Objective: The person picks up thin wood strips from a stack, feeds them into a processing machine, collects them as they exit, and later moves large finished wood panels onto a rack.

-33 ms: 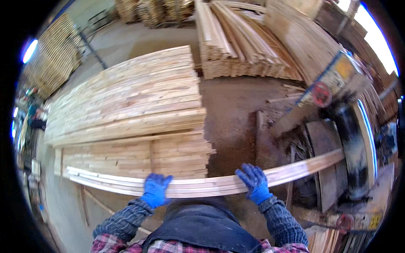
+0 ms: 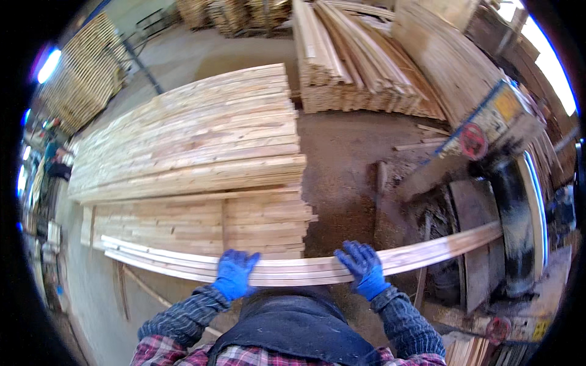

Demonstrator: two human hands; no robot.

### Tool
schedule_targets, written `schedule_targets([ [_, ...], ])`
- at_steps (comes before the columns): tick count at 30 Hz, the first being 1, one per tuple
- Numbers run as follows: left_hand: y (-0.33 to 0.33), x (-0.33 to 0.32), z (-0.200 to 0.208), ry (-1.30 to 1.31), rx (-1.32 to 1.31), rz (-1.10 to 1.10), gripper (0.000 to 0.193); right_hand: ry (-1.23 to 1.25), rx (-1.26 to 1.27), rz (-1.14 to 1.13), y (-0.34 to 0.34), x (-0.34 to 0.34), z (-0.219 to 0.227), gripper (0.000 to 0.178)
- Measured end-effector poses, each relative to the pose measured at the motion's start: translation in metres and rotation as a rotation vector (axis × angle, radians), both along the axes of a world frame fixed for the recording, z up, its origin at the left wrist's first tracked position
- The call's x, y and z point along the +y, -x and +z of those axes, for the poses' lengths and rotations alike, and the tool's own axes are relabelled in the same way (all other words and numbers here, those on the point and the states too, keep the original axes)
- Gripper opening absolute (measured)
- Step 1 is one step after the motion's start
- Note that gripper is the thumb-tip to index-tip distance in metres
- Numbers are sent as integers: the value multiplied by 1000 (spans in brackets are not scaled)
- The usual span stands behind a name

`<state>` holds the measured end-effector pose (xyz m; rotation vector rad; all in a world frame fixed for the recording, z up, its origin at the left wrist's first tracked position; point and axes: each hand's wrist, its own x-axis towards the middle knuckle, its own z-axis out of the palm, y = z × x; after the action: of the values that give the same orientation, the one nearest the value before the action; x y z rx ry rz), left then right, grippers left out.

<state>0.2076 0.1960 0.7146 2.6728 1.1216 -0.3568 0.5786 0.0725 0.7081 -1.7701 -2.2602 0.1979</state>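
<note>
A few long, narrow wooden boards (image 2: 299,271) lie side by side across the front of me, held level at my waist. My left hand (image 2: 234,274), in a blue glove, grips them left of my body, fingers over the top. My right hand (image 2: 362,270), gloved the same way, grips them to the right, its fingers reaching over the far edge. The boards' right end meets a dark roller-like machine part (image 2: 513,226). Their left part runs along the near side of a big stack of boards (image 2: 201,128). The undersides of both hands are hidden.
More lumber (image 2: 366,85) is piled at the back. On the right stands a machine with a red handwheel (image 2: 473,141) and dusty plates (image 2: 476,244). Another person (image 2: 56,161) is at the far left. A dark apron (image 2: 293,332) covers my front.
My right hand has shifted slightly left along the boards, closer to my left hand. The whole view has swung a little, moving the scene slightly rightward. Both hands still hold the boards.
</note>
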Motion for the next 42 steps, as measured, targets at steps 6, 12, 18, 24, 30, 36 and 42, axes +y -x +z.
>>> schedule_targets([
  [6, 4, -14, 7, -6, -268, -67, 107, 237, 69, 289, 61, 36, 20, 88],
  [12, 168, 31, 13, -222, 16, -5, 108, 293, -43, 160, -17, 20, 14, 101],
  [18, 163, 49, 5, -142, 81, 37, 106, 371, -138, -23, -68, 20, 18, 101],
  [24, 89, 30, -11, -121, -104, 2, 106, 422, 399, -23, -28, 71, 14, 69],
  [30, 34, 49, 10, 61, -368, -202, 105, 351, 654, -88, 53, 162, -11, 55],
  [36, 102, 123, -26, 674, -730, 152, 76, 452, 951, -379, 77, 250, -94, 63],
  [42, 205, 222, -199, 981, -1175, 876, 57, 300, 1439, -860, 45, 360, -233, 59],
])
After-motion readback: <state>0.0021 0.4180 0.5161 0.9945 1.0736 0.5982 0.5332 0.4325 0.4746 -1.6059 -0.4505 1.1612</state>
